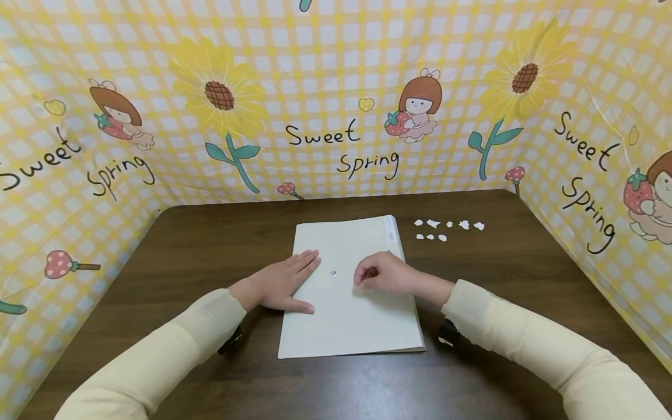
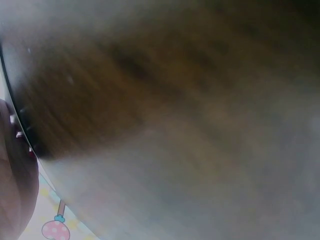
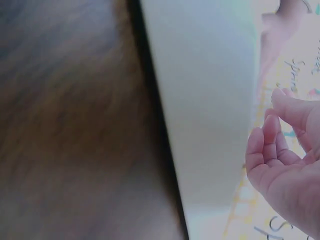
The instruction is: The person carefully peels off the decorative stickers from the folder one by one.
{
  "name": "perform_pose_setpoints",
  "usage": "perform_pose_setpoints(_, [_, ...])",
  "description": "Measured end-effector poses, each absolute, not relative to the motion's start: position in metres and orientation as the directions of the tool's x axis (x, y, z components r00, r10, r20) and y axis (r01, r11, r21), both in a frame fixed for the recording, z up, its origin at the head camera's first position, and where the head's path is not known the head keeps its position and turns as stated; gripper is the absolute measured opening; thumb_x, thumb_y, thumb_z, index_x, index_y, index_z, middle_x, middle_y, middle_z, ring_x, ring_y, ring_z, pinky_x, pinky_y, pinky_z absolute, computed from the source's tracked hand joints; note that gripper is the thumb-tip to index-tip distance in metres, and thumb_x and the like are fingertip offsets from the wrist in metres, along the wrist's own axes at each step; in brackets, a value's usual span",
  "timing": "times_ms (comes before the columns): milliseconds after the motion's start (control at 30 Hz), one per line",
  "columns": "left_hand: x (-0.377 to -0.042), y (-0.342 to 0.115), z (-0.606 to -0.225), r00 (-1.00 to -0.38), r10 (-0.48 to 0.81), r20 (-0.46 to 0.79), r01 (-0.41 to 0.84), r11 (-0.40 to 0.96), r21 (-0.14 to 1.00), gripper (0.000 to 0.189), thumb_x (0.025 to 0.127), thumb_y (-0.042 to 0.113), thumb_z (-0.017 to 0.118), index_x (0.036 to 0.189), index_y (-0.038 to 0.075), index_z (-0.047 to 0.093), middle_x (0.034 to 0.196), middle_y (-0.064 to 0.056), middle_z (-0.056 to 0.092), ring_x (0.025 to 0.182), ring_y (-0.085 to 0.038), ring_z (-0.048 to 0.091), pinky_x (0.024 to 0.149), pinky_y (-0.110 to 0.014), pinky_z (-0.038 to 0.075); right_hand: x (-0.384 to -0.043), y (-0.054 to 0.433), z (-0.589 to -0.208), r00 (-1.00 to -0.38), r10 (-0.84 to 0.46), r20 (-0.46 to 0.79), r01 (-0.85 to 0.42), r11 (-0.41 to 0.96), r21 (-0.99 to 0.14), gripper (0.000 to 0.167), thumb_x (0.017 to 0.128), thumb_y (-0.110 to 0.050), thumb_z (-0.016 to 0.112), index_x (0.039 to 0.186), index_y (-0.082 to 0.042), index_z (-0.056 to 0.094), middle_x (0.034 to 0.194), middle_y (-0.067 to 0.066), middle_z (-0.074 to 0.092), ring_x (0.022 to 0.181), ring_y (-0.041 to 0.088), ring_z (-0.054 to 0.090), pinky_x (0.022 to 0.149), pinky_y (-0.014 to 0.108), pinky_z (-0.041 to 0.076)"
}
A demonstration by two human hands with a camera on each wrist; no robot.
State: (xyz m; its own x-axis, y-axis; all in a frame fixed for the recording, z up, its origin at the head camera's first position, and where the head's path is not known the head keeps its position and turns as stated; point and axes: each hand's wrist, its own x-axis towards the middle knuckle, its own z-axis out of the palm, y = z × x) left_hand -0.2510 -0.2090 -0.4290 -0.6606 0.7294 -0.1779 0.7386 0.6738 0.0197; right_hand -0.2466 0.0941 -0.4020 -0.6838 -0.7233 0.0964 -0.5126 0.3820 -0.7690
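Observation:
A sheet-like pale folder or stack of paper (image 1: 346, 332) lies on the dark table. My left hand (image 1: 286, 283) rests flat on its left edge, fingers spread and thumb apart. Near the middle of the paper is a tiny bluish-grey piece (image 1: 333, 273), between the two hands. My right hand (image 1: 385, 274) is over the paper's right half, its fingers curled and the thumb close to the index finger. In the right wrist view that hand (image 3: 287, 155) shows thumb and index tips nearly together; whether something tiny is between them cannot be made out.
Several small white irregular pieces (image 1: 433, 223) lie in two rows on the table (image 1: 220, 233), right of the paper. A printed label (image 1: 389, 228) is at the paper's upper right corner. A yellow checked cloth (image 1: 325, 76) walls the table's back and sides.

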Motion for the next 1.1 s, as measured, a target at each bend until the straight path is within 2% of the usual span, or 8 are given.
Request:
perform_pose_setpoints(133, [-0.251, -0.209, -0.429, -0.658, 0.731, -0.183, 0.741, 0.671, 0.015, 0.111, 0.082, 0.083, 0.035, 0.156, 0.005, 0.007, 0.162, -0.012, 0.002, 0.147, -0.024, 0.003, 0.116, -0.038, 0.014, -0.251, 0.105, -0.4, -0.735, -0.672, 0.092, -0.451, 0.384, -0.806, 0.006, 0.085, 0.001, 0.072, 0.082, -0.004, 0.071, 0.077, -0.002, 0.066, 0.071, 0.013, 0.055, 0.065, 0.024, 0.048])
perform_pose_setpoints(367, [-0.25, -0.209, -0.428, -0.649, 0.739, -0.181, 0.751, 0.661, 0.009, 0.111, 0.083, 0.083, 0.034, 0.156, 0.004, 0.008, 0.162, -0.013, 0.004, 0.147, -0.025, 0.004, 0.116, -0.039, 0.014, -0.256, 0.127, -0.396, -0.831, -0.553, 0.064, -0.348, 0.426, -0.835, 0.002, 0.087, -0.003, 0.072, 0.088, -0.002, 0.072, 0.079, 0.0, 0.068, 0.071, 0.016, 0.056, 0.065, 0.027, 0.047])
perform_pose_setpoints(600, [-0.251, -0.209, -0.429, -0.648, 0.742, -0.172, 0.752, 0.659, 0.009, 0.11, 0.083, 0.082, 0.036, 0.156, 0.004, 0.009, 0.162, -0.013, 0.004, 0.147, -0.026, 0.005, 0.116, -0.039, 0.015, -0.263, 0.151, -0.393, -0.877, -0.478, 0.048, -0.292, 0.451, -0.843, 0.013, 0.089, -0.01, 0.071, 0.097, 0.001, 0.072, 0.087, 0.003, 0.069, 0.078, 0.019, 0.058, 0.069, 0.029, 0.048])
perform_pose_setpoints(1100, [-0.251, -0.209, -0.429, -0.651, 0.739, -0.175, 0.749, 0.662, 0.009, 0.111, 0.082, 0.084, 0.032, 0.156, 0.005, 0.008, 0.162, -0.012, 0.004, 0.147, -0.024, 0.004, 0.116, -0.039, 0.014, -0.291, 0.212, -0.399, -0.965, -0.259, 0.045, -0.171, 0.492, -0.853, 0.018, 0.091, -0.01, 0.069, 0.101, 0.005, 0.068, 0.094, 0.011, 0.066, 0.085, 0.022, 0.057, 0.079, 0.04, 0.049])
